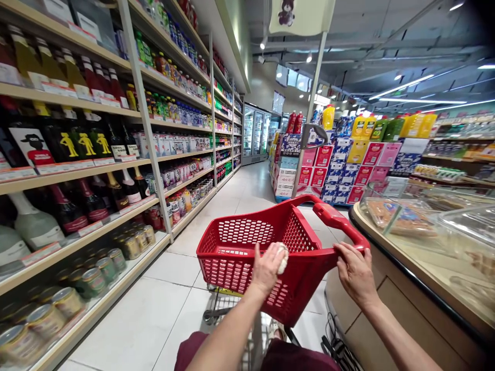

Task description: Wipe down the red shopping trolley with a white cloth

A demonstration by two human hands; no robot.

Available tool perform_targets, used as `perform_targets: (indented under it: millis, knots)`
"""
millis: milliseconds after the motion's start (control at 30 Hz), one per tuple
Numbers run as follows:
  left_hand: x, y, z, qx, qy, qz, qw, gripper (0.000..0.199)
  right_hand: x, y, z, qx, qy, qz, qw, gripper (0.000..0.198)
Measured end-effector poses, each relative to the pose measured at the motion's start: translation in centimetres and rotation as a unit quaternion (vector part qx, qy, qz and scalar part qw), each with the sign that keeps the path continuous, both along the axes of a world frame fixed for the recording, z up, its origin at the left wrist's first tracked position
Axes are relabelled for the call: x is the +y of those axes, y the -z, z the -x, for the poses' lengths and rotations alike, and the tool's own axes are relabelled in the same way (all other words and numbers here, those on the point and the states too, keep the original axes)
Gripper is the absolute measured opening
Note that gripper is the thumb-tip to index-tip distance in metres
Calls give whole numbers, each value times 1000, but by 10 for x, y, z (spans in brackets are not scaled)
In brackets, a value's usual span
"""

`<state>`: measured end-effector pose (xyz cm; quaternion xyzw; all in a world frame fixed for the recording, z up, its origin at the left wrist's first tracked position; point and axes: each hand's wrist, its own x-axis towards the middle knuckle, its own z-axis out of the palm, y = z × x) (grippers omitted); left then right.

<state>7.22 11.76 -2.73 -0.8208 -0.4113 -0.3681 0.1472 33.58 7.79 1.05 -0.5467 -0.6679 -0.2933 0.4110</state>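
Note:
A red plastic shopping cart (232, 268) with perforated walls stands in front of me, turned sideways, its basket bare inside. My left hand (266, 265) presses a crumpled whitish cloth (283, 258) against the cart's near side, by the upper rim. Only part of the cloth shows past the fingers. At the cart's right end, my right hand (355, 270) is wrapped round the red handle (340, 224). The cart's lower frame and a wheel are partly hidden below my left forearm.
Shelves (112, 165) of bottles and cans line the left side. A curved glass-topped counter (386, 247) stands close on the right, with black cables (334, 335) on the floor below. Stacked drink cartons (340, 175) and a post (309, 118) are ahead. Glass-door fridges (255, 131) stand farther back.

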Motion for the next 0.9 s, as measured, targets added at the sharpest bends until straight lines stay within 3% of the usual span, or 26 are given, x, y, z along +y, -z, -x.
perform_targets:
  millis: [100, 167, 333, 500, 567, 733, 800, 900]
  knots:
    - [1, 8, 47, -19, -76, 16, 997, 38, -2, 6, 11, -13, 31, -14, 999, 33]
    - [-1, 14, 65, -21, -115, 18, 993, 38, -3, 11, 35, -27, 31, -2, 999, 36]
    - [-3, 24, 73, 20, -76, 17, 997, 42, -1, 20, 103, -106, -51, 75, 990, 38]
    - [0, 23, 120, -16, -187, 60, 980, 44, -3, 30, 111, -97, -54, 75, 991, 39]
    - [0, 22, 118, -19, -170, 63, 983, 45, -3, 32, 121, -88, -90, 80, 989, 40]
    - [1, 20, 77, 4, -30, 60, 998, 50, 7, 34, 183, -41, -214, 149, 964, 53]
    - [1, 19, 79, 3, -27, 84, 996, 55, 14, 33, 204, -36, -221, 185, 957, 58]
    - [-1, 20, 107, 6, -92, 119, 989, 64, 25, 32, 227, -54, -189, 222, 955, 51]
